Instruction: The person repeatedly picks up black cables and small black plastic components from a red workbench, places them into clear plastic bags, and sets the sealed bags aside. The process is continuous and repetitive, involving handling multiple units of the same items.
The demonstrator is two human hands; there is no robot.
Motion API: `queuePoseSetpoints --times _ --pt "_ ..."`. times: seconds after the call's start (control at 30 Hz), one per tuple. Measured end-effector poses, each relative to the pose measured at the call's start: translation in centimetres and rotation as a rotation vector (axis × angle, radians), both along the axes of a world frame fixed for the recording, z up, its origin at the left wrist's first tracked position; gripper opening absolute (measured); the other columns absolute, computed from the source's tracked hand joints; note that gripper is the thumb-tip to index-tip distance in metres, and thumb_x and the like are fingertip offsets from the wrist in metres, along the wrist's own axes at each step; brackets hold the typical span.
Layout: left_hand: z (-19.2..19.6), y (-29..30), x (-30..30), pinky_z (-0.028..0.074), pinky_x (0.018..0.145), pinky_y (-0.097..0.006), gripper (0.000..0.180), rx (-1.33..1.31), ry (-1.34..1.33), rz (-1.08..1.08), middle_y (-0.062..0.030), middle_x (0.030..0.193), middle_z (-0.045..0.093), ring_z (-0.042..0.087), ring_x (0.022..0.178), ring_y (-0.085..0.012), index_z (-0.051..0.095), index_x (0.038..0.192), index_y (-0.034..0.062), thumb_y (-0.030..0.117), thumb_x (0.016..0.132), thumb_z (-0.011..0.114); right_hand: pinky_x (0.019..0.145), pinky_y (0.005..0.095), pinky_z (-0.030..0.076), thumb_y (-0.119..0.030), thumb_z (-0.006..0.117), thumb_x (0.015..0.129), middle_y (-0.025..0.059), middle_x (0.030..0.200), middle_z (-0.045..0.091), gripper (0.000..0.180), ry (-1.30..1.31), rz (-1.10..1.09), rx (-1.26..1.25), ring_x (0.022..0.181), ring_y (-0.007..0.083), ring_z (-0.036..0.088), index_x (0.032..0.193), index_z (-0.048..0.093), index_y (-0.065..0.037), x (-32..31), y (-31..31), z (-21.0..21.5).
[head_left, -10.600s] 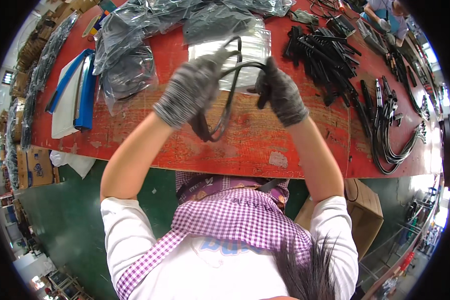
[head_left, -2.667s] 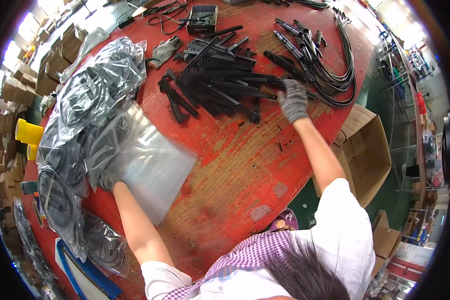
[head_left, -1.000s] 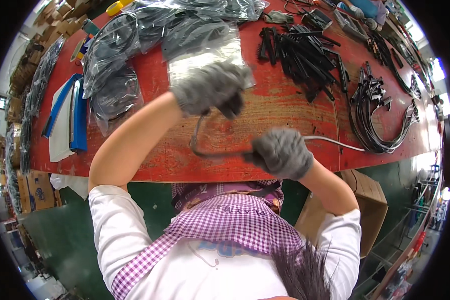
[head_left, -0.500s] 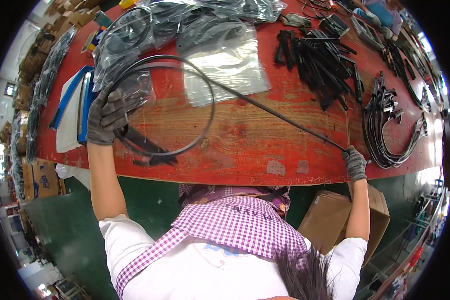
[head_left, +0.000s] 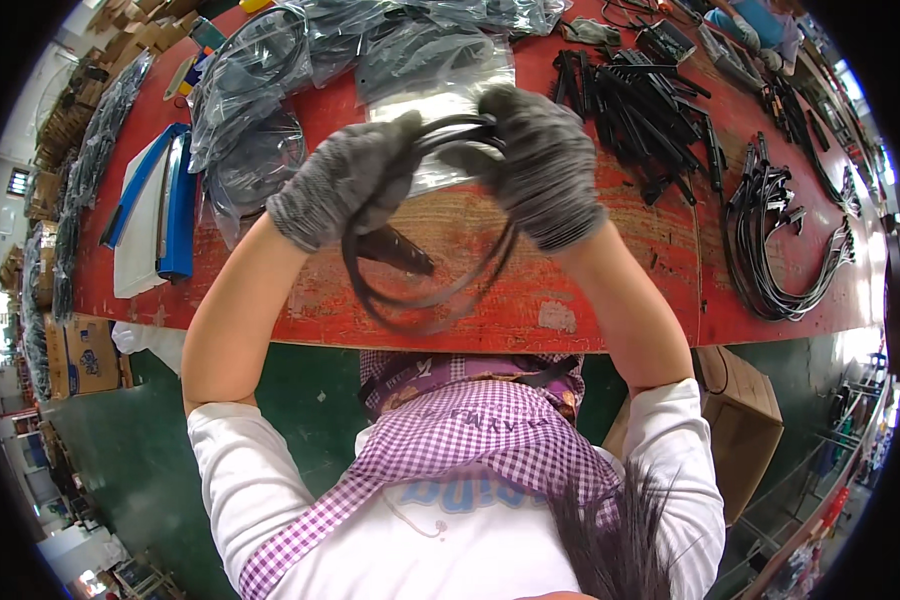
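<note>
Red and worn, the table (head_left: 620, 290) stretches across our view, and below its front edge we see a green floor (head_left: 310, 390) and a cardboard box (head_left: 745, 410) at the right.

We hold a black cable (head_left: 425, 290) in both hands, raised over the middle of the table. It is wound into a coil of several loops. The top of the coil is between our hands and the rest hangs down in front of the table's front part. Our left hand (head_left: 345, 180), in a grey glove, has its fingers (head_left: 395, 140) closed around the left side of the coil's top. Our right hand (head_left: 545, 165), also in a grey glove, has its fingers (head_left: 490, 110) closed on the right side of the top. The two hands are near each other, with only the cable between them. A dark stiff end piece (head_left: 395, 250) of the cable points to the right inside the coil.

Behind our hands a clear plastic bag (head_left: 435, 90) lies flat on the table. To the left are more bags with coiled cables (head_left: 260, 150) inside, and beside them a blue and white stack (head_left: 155, 215). To the right lies a pile of black sticks (head_left: 640, 110), and further right a bundle of cables (head_left: 780, 250) lies curved on the table.
</note>
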State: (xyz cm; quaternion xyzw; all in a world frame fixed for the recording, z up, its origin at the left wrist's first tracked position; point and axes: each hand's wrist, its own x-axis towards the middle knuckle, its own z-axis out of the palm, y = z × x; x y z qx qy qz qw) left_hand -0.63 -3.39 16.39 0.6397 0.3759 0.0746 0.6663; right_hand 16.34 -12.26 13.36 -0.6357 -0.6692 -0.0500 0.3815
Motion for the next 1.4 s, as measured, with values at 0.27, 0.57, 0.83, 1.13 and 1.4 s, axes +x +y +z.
queuePoseSetpoints --times 0.27,0.57,0.83,1.13,1.4 --pt "-3.6 -3.3 1.1 0.035 0.039 -0.024 0.025 0.469 -0.222 -0.126 -0.0003 0.052 0.046 0.041 0.041 -0.0084 0.057 0.083 0.0052 0.026 0.092 0.046 0.061 0.0248 0.04 -0.037 0.068 0.078 -0.0017 0.064 0.046 0.034 0.72 -0.174 0.292 0.065 0.0098 0.046 0.079 0.054 -0.006 2.4 -5.5 -8.5" --pt "-7.8 -7.9 2.5 0.044 0.048 -0.034 0.02 0.933 -0.295 -0.333 -0.0106 0.056 0.053 0.056 0.05 -0.0251 0.055 0.078 0.0051 0.022 0.088 0.051 0.068 0.0263 0.044 -0.055 0.055 0.081 0.0002 0.078 0.055 0.048 2.172 -0.038 0.054 0.073 0.0116 0.053 0.088 0.054 -0.007 -0.4 -5.2 -7.0" --pt "-18.9 -13.6 -1.0 0.046 0.062 -0.043 0.034 0.816 0.153 -0.676 -0.0154 0.067 0.06 0.061 0.069 -0.0315 0.057 0.074 0.0041 0.036 0.084 0.051 0.079 0.0425 0.043 -0.052 0.065 0.07 0.0134 0.099 0.055 0.06 0.503 -0.45 -0.697 0.093 0.0299 0.052 0.103 0.052 -0.004 4.6 -9.4 -20.5" --pt "-22.9 -6.7 -1.0 0.033 0.096 -0.047 0.092 0.883 0.748 0.056 -0.0219 0.124 0.042 0.041 0.114 -0.0378 0.028 0.132 0.0016 0.048 0.063 0.066 0.106 0.0454 0.022 -0.021 0.049 0.082 0.0215 0.127 0.04 0.049 -0.23 -0.38 -0.438 0.121 0.0357 0.036 0.126 0.039 -0.001 -0.1 -10.2 -24.6" --pt "-23.7 -9.2 0.2 0.014 0.105 -0.051 0.088 1.167 0.689 -0.049 -0.0248 0.132 0.031 0.024 0.126 -0.0401 0.025 0.138 0.0162 0.047 0.065 0.064 0.104 0.0448 0.027 -0.013 0.051 0.081 0.0212 0.126 0.043 0.046 -0.103 -0.223 -0.333 0.12 0.0354 0.038 0.124 0.042 0.0 1.6 -9.9 -24.9"
